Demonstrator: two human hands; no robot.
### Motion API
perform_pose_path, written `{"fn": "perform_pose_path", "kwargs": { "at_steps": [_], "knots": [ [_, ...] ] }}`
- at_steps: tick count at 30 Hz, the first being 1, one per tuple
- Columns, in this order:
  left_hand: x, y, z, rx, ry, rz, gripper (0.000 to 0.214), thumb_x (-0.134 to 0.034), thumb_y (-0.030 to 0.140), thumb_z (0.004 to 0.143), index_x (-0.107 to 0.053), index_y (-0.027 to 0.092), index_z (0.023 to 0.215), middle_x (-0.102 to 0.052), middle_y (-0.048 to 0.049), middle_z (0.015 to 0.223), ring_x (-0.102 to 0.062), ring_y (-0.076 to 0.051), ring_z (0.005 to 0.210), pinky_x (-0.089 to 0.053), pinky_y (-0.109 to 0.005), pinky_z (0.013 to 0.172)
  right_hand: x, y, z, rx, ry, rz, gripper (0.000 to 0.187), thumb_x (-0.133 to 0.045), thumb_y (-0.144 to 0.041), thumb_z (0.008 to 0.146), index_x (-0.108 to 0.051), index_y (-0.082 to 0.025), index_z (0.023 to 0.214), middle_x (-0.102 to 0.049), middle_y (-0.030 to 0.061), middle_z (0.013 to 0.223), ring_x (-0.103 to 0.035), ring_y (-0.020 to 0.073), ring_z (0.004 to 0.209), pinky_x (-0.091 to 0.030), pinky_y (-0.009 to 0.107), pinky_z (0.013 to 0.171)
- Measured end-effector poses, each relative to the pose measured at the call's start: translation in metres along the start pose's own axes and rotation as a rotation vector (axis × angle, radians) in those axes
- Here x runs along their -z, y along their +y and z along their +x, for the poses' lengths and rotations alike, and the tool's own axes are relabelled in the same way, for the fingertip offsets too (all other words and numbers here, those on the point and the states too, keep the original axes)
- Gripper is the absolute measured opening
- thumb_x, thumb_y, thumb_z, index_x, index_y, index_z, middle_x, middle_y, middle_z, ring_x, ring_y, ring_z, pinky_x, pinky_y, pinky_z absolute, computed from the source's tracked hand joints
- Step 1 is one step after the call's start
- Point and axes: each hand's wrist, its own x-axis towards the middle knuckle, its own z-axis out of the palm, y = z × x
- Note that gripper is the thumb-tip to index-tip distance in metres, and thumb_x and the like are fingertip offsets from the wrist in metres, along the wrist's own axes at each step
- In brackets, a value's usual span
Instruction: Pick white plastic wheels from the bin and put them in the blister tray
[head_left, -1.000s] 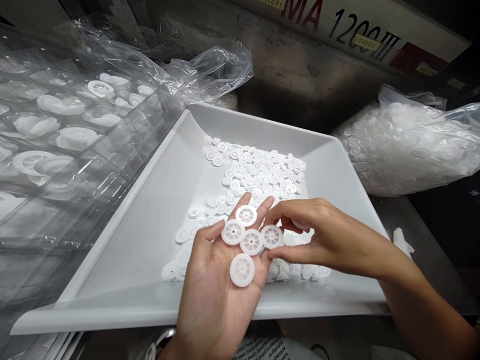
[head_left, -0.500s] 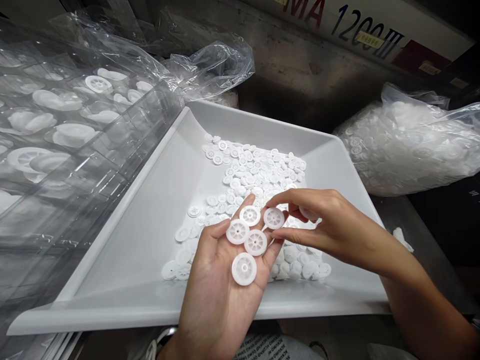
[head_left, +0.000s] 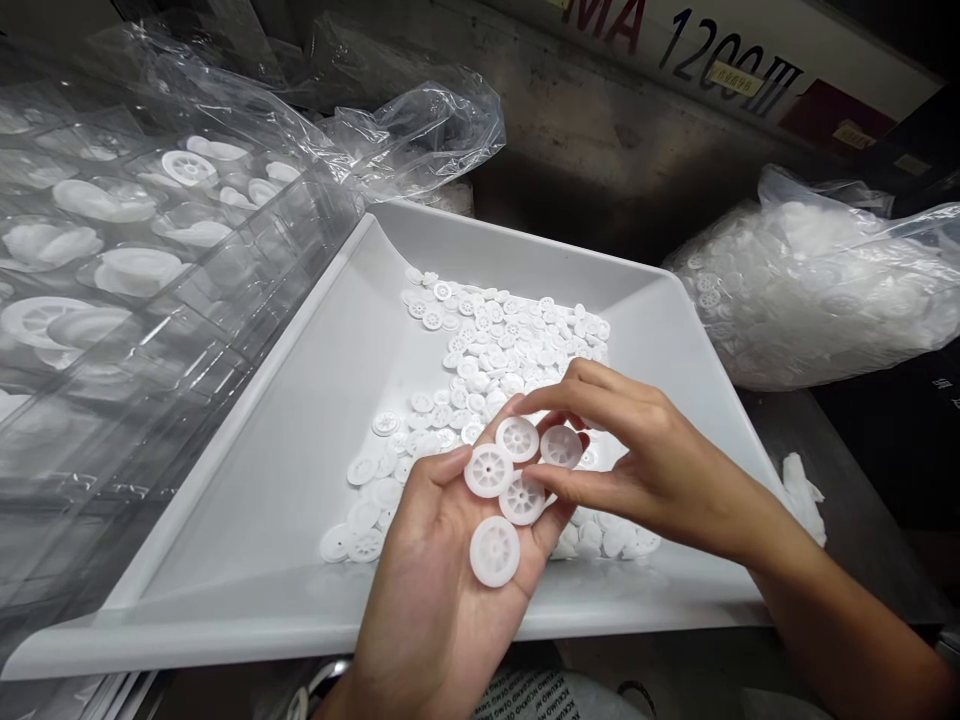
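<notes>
I have my left hand [head_left: 457, 570] palm up in the lower middle of the frame, with white wheels [head_left: 488, 470] lying on it. Just right of the middle, my right hand [head_left: 645, 460] curves thumb and first finger around the top ones; I can't tell if it pinches any. A tilted wheel [head_left: 561, 447] sits between the hands. A pile of wheels [head_left: 510, 340] lies in the big grey bin [head_left: 247, 500] behind. I think this step is moving wheels about on the palm. Next seems to need a soft pinch that tips none off.
</notes>
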Motion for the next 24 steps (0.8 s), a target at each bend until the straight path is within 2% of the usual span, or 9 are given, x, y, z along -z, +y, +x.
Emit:
{"fn": "perform_pose_path", "kwargs": {
  "at_steps": [6,17,20,24],
  "knots": [
    [0.000,0.000,0.001,0.019,-0.013,-0.006,0.035,-0.044,0.029,0.092,-0.066,0.020,0.118,-0.067,-0.0085,0.120,-0.059,-0.026,0.117,-0.056,-0.036,0.090,-0.004,-0.001,0.001,-0.010,0.020,0.023,0.026,-0.068,-0.024,0.084,-0.062,-0.019,0.109,-0.051,-0.0015,0.090,-0.050,0.0097,0.083,-0.042,0.023,0.075],
    [-0.001,-0.001,0.001,0.016,0.006,-0.012,0.039,-0.039,0.025,0.093,-0.060,0.023,0.126,-0.068,-0.0078,0.118,-0.057,-0.026,0.120,-0.057,-0.037,0.087,-0.001,0.000,0.000,-0.015,0.050,0.007,0.029,-0.068,-0.026,0.084,-0.059,-0.020,0.112,-0.055,-0.0015,0.095,-0.051,0.0095,0.086,-0.043,0.022,0.077],
    [0.000,-0.001,0.000,-0.001,-0.001,-0.013,0.038,-0.042,0.027,0.093,-0.061,0.020,0.125,-0.069,-0.0102,0.114,-0.056,-0.026,0.121,-0.054,-0.038,0.093,0.003,0.001,0.000,0.023,0.101,-0.002,0.029,-0.069,-0.025,0.083,-0.060,-0.018,0.109,-0.055,-0.0023,0.093,-0.051,0.0080,0.083,-0.042,0.020,0.075],
    [0.000,0.000,-0.002,-0.005,0.007,-0.024,0.035,-0.046,0.026,0.092,-0.063,0.018,0.122,-0.068,-0.0118,0.116,-0.054,-0.027,0.124,-0.051,-0.039,0.098,0.009,-0.001,-0.001,0.111,0.132,-0.007,0.016,-0.067,-0.017,0.083,-0.061,-0.014,0.098,-0.053,-0.0033,0.083,-0.048,0.0057,0.075,-0.041,0.018,0.072]
  ]
}}
